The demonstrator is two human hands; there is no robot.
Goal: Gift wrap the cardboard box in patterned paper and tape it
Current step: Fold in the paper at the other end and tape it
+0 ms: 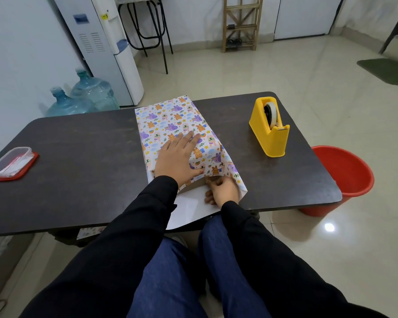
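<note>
Patterned paper is draped over the cardboard box, which sits mid-way along the dark table. Only a tan sliver of the box's near end is exposed. The left hand is laid flat on top with fingers straight; the paper is pressed down and nothing is grasped. The right hand is tucked into the open near end beside the raised side flap, fingers curled. Whether paper is pinched or only pushed cannot be told. The white bottom flap overhangs the table edge. No tape is seen on this end.

Risks:
- The side flap could be creased crooked or torn if it is pushed in hard.
- The wrap could be loosened if top pressure is lifted, since the yellow tape dispenser stands well apart at right.
</note>
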